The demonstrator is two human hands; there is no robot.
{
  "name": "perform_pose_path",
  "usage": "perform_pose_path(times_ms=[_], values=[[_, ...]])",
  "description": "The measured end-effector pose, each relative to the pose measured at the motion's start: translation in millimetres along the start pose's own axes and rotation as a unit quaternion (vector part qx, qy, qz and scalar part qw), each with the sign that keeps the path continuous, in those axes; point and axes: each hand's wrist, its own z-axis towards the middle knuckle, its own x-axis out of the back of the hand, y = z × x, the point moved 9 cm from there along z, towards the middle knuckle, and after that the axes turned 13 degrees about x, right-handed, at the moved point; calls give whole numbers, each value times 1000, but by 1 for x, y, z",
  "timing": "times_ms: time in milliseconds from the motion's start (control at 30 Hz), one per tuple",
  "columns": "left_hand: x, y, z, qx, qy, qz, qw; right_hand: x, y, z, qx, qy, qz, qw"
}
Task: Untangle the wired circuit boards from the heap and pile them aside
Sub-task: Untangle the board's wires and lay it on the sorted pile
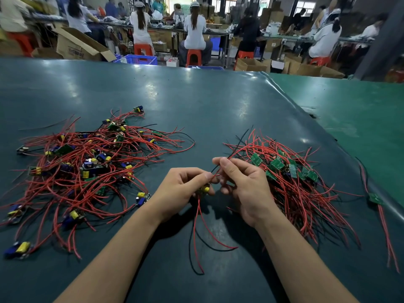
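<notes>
From the head view, your left hand (185,184) sits at lower centre of the frame with its fingers curled around a small circuit board (204,190), of which only a yellow component shows between your fingers. Red and black wires (197,232) hang from that board down toward the bottom of the frame and trail onto the dark green table (196,101). Your right hand (242,184), just right of the left, pinches a red wire (220,169) between thumb and forefinger; that wire runs up and to the right toward the right-hand pile.

The tangled heap (87,169) lies at the left of the frame, well apart from your hands: red wires knotted around boards with yellow and blue parts. The sorted pile (290,171) lies at the right, just beside your right hand, its green boards clustered together and its wires fanned toward the lower right. One stray board with wires (376,199) lies alone at the far right edge.

Across the top of the frame, people sit on red stools (193,56) at long benches, among cardboard boxes (76,45).
</notes>
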Motion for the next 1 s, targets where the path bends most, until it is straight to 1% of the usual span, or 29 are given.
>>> perform_pose_path(times_ms=[133,233,300,467,533,600,667,733,800,833,900,933,1000], values=[[1,1,-1,-12,14,14,1000,-5,6,-5,-29,-45,-60,997],[0,3,-1,-8,3,14,1000,-3,8,-5,-40,-38,-59,997],[-2,3,-2,1,-8,0,1000,1,8,-3,-37,-11,-45,998],[-9,5,-6,11,-51,0,999,22,3,7,-5,101,35,994],[-11,5,-7,14,-64,0,998,30,4,9,-11,146,92,985],[-9,5,-8,10,-52,1,999,37,7,12,-26,162,131,978],[-1,4,-6,5,-12,-24,1000,36,11,12,-51,128,119,983],[4,3,-4,7,16,-40,999,22,17,6,-92,48,68,992],[1,3,-4,6,9,-19,1000,2,24,-4,-118,-35,21,992],[-3,3,-5,8,-1,-4,1000,-4,25,-8,-119,-59,5,991],[-8,3,-6,9,-19,7,1000,-6,24,-8,-107,-58,-12,992],[-9,3,-6,10,-27,2,1000,-2,20,-5,-93,-40,-13,995],[-11,3,-7,15,-45,-16,999,14,11,4,-55,28,13,998]])
